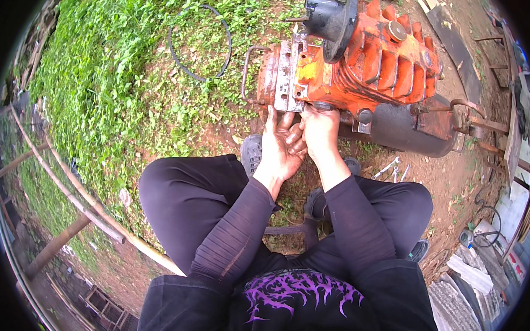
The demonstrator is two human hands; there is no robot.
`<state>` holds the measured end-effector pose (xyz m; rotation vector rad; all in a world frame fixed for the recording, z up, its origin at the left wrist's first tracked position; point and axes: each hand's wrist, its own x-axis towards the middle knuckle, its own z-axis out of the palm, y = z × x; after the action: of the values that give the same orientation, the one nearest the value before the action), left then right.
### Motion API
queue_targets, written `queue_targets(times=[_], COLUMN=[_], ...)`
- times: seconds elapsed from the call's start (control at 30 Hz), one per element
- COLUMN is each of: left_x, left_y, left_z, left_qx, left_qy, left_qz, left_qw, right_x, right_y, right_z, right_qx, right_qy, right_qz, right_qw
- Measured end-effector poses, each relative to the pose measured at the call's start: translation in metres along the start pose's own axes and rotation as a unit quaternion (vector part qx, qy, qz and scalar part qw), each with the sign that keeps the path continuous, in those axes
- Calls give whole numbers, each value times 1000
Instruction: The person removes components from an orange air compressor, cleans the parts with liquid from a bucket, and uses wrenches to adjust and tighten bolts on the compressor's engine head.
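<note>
An orange compressor pump (373, 58) with thick cooling fins stands in front of me on a slotted metal mounting rail (290, 72). Beneath it lies a dark, rusty cylindrical tank (405, 127). My left hand (283, 145) is palm up at the rail's near end, greasy, its thumb raised and its other fingers curled toward my right hand. Back up, my right hand (321, 129) bends its fingers in under the pump base's near edge. Whatever sits at the fingertips of either hand is hidden or too small to name. A black flanged part (336, 26) juts from the pump's left side.
A black belt loop (199, 43) lies on the grass at the left. Wrenches (389, 168) rest on the soil beside my right knee. A curved handle (247, 73) sticks out from the tank's left end. Bamboo poles (86, 202) run along the left; boards (470, 275) pile up at lower right.
</note>
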<state>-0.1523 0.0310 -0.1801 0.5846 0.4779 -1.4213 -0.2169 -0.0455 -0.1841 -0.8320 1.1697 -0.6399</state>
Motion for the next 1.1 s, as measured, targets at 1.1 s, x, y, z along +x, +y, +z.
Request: queue_targets(times=[1.1], left_x=[-1], left_y=[-5], left_z=[6], left_qx=[25], left_qy=[14], left_qz=[30], left_qw=[999], right_x=[4], right_y=[-6], right_z=[-7], right_qx=[27], right_qy=[5], right_qz=[76], right_qw=[997])
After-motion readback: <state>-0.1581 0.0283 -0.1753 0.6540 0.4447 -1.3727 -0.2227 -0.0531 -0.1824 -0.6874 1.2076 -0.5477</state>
